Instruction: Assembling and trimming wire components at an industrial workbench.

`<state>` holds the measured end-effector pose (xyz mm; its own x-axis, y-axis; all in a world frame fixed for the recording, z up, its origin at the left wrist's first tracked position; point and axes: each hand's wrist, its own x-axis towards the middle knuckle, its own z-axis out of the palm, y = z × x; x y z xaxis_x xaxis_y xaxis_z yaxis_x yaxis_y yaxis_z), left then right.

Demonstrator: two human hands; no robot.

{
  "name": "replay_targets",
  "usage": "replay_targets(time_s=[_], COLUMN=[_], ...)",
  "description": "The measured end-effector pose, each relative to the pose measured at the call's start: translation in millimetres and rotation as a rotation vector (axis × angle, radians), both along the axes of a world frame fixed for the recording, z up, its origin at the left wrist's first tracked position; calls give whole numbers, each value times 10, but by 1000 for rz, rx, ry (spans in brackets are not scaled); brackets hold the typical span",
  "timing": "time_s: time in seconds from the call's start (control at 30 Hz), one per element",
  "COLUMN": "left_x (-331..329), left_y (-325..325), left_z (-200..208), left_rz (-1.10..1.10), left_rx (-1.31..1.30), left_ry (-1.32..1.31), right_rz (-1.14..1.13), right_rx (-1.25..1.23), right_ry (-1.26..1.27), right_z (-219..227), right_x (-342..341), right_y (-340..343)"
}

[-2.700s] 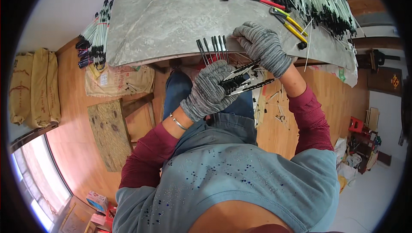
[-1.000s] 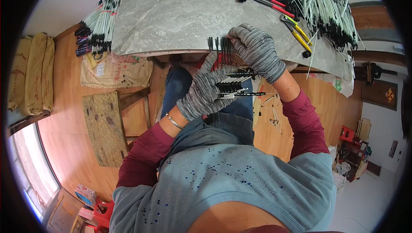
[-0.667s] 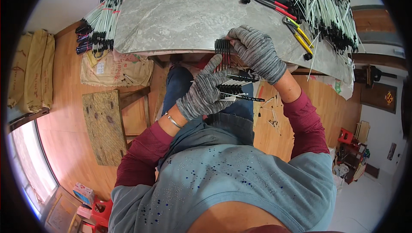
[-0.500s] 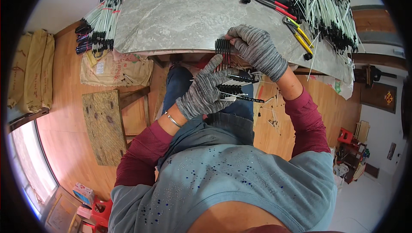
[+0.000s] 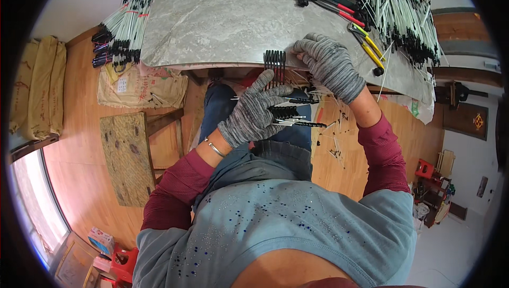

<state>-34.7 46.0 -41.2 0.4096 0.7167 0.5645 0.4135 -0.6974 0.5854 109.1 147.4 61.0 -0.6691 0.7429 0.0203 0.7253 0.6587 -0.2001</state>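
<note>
Left hand [image 5: 253, 116] fingers close on light, springy black-tipped white wires [image 5: 292, 112]; right hand [image 5: 330, 65] fingers press flat on black tips [image 5: 274, 60] at the worktop [image 5: 222, 28] edge; grip mid-bundle.

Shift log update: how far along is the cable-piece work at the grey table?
Done, apparently: a tied bundle lies at the table's left edge, and a short row of black-tipped pieces sits at its near edge. In hand: the left hand holds several pieces; the right hand rests on the table beside the row. Left: a large loose pile at the right.
</note>
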Motion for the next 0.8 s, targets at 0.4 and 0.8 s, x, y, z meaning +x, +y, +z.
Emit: replay_targets(time_s=[0.4, 0.8], left_x=[-9, 8], left_y=[50, 27], left_z=[26, 85], left_rz=[-13, 61], left_rx=[-5, 27], left_ry=[-103, -34], right_rz=[123, 215], right_rx=[66, -104], right_ry=[89, 534], right_z=[-95, -232], right_x=[-30, -145], right_y=[86, 103])
